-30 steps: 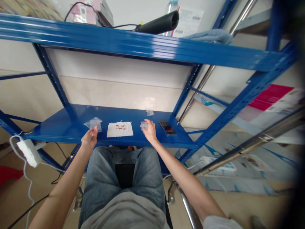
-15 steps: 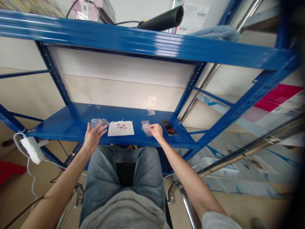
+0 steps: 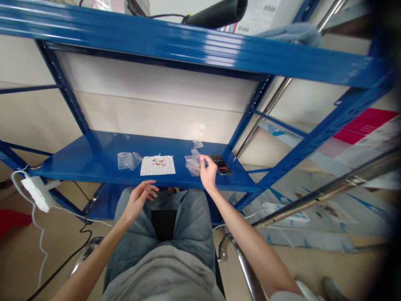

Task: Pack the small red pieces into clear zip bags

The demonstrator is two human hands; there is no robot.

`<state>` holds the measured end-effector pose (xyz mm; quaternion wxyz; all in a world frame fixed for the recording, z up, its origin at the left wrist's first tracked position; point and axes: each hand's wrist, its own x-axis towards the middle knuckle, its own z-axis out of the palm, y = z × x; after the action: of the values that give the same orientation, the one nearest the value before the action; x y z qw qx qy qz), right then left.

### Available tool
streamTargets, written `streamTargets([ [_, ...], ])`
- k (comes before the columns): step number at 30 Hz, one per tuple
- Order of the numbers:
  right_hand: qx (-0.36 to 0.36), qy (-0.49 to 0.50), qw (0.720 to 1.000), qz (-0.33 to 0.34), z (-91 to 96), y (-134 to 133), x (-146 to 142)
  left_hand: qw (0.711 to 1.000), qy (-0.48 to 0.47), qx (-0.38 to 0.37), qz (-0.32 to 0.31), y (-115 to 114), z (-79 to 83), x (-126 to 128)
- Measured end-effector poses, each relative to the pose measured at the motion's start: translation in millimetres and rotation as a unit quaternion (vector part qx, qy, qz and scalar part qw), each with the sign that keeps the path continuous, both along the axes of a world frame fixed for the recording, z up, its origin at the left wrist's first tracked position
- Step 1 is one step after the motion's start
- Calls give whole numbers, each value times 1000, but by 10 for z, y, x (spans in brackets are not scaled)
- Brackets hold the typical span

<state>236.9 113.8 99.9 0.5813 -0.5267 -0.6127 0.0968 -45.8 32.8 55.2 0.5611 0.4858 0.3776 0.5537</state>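
Note:
My right hand point(image 3: 207, 171) pinches a small clear plastic bag point(image 3: 193, 164) just above the blue shelf point(image 3: 94, 161), right of a white cloth point(image 3: 157, 165) that carries small reddish bits. My left hand point(image 3: 140, 199) hovers over my lap in front of the shelf's edge, fingers loosely spread, holding nothing. A pile of clear bags point(image 3: 128, 160) lies left of the cloth. Another small clear bag point(image 3: 197, 144) lies further back on the shelf.
A dark phone point(image 3: 220, 164) lies on the shelf by my right hand. An upper blue shelf point(image 3: 188, 46) carries a black tube point(image 3: 219, 11) and a blue-grey cloth point(image 3: 291, 33). A white power strip point(image 3: 35, 193) hangs at left. Flat cartons point(image 3: 344, 138) lie at right.
My left hand let go of the clear bags at left and drew back toward my lap. My right hand lifted a small bag off the shelf.

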Motion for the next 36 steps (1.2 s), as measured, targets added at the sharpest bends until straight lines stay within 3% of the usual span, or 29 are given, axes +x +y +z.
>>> streamTargets([
  [2,-53,72,990,106,-68,-317,-249,1000,1,-10,-22,-52,-46,96],
  [5,-179,170,939,241,-350,-713,-564,997,35,-11,-72,-99,-138,193],
  [9,-272,206,899,274,-732,-894,-693,984,83,9,-158,-102,-272,190],
  [12,-291,180,894,288,-842,-837,-666,984,73,-2,-160,-52,-346,123],
  [17,-289,108,897,318,-871,-761,-662,986,59,-38,-153,51,-376,23],
  [26,-289,55,892,343,-950,-861,-713,975,161,-13,-154,21,-268,-63],
  [29,-239,10,927,288,-910,-904,-730,978,154,-14,-138,39,-287,-76],
  [32,-122,-55,974,183,-834,-946,-756,988,124,-20,-91,88,-340,-76],
  [34,-77,-79,980,163,-795,-975,-788,991,109,-24,-68,113,-378,-54],
  [36,-72,-81,976,186,-789,-1009,-833,992,106,-27,-63,113,-410,-9],
])
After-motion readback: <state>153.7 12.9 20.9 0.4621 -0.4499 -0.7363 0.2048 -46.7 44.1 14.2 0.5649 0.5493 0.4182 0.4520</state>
